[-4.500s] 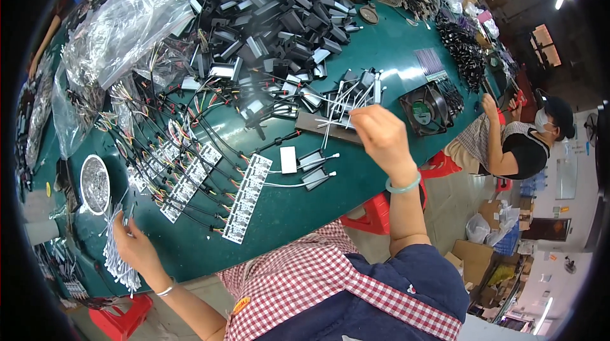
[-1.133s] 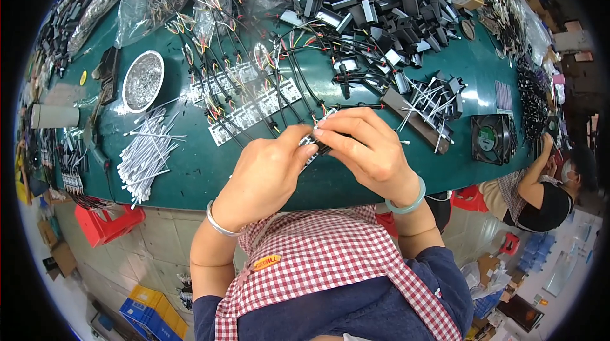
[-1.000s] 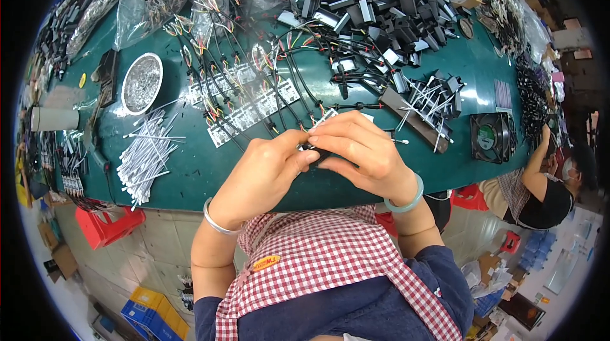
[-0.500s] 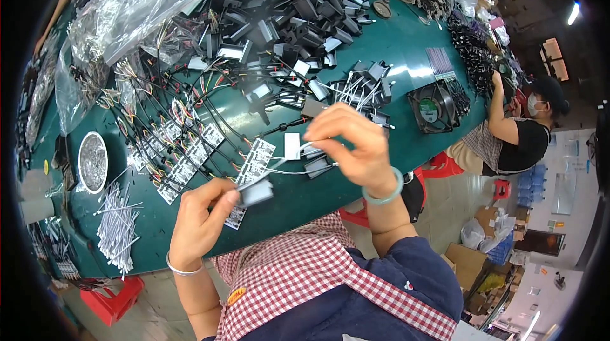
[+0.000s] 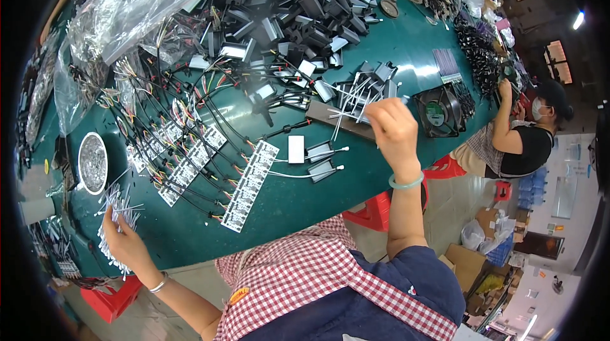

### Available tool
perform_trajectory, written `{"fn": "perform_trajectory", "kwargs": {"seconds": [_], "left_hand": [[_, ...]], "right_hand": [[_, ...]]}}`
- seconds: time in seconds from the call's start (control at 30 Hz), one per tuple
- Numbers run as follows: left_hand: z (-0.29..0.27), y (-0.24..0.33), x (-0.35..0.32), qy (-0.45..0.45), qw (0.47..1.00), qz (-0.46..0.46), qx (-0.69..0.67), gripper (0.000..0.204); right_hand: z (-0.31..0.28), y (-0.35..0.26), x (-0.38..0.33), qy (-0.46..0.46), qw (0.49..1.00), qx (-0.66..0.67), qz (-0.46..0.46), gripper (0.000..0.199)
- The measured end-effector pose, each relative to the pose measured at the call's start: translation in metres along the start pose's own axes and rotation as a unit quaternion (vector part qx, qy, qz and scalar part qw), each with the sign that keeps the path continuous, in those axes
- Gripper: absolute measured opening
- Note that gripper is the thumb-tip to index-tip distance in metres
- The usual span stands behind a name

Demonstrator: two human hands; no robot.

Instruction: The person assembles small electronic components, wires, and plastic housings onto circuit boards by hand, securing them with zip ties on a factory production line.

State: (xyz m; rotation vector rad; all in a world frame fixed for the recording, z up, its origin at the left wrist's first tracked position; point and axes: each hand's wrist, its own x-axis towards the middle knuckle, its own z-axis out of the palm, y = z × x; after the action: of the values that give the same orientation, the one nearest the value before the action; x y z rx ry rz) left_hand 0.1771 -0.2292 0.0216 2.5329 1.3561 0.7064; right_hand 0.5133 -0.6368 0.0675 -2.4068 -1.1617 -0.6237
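Observation:
My left hand (image 5: pixel 129 244) is at the left of the bench, its thumb and index finger apart over a heap of thin white strips (image 5: pixel 114 253) that look like cable ties. My right hand (image 5: pixel 394 126) is raised on the right with its fingers pinched together; a tiny pale bit shows by the fingertips, too small to name. Just left of it lie black metal housings (image 5: pixel 383 73) with white strips across them. Near the middle, two more housings (image 5: pixel 319 152) have white strips through them, beside a small white block (image 5: pixel 296 149).
White circuit boards (image 5: pixel 249 187) with black cables lie left of centre. A silvery bowl (image 5: pixel 93 163) stands at the left. A large heap of black housings (image 5: pixel 298 4) fills the back. A black fan (image 5: pixel 437 111) sits at the right, and a co-worker (image 5: pixel 526 126) works beyond it.
My left hand no longer holds a housing and has moved left to the white strips. My right hand has moved right, away from the middle of the bench.

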Motion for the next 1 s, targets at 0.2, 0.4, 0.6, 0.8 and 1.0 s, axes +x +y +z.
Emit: {"fn": "perform_trajectory", "kwargs": {"seconds": [0.2, 0.4, 0.6, 0.8, 1.0], "left_hand": [[0.007, -0.050, -0.001, 0.004, 0.989, 0.064, 0.130, 0.022], [-0.005, -0.043, -0.002, -0.010, 0.993, 0.004, 0.120, 0.015], [0.002, -0.017, 0.003, -0.009, 0.998, -0.031, 0.049, 0.009], [-0.012, 0.003, -0.002, 0.001, 1.000, 0.014, -0.028, 0.009], [-0.009, 0.008, 0.012, -0.125, 0.981, 0.146, 0.024, 0.015]], "right_hand": [[0.015, -0.012, 0.022, -0.031, 0.996, 0.082, 0.035, 0.013], [0.061, -0.026, 0.056, -0.114, 0.992, -0.036, 0.033, 0.038], [0.066, -0.020, 0.053, -0.180, 0.974, -0.070, 0.116, 0.039], [0.057, -0.022, 0.057, -0.046, 0.960, 0.172, 0.215, 0.042], [0.040, -0.070, 0.063, 0.048, 0.901, 0.393, 0.177, 0.041]]}}
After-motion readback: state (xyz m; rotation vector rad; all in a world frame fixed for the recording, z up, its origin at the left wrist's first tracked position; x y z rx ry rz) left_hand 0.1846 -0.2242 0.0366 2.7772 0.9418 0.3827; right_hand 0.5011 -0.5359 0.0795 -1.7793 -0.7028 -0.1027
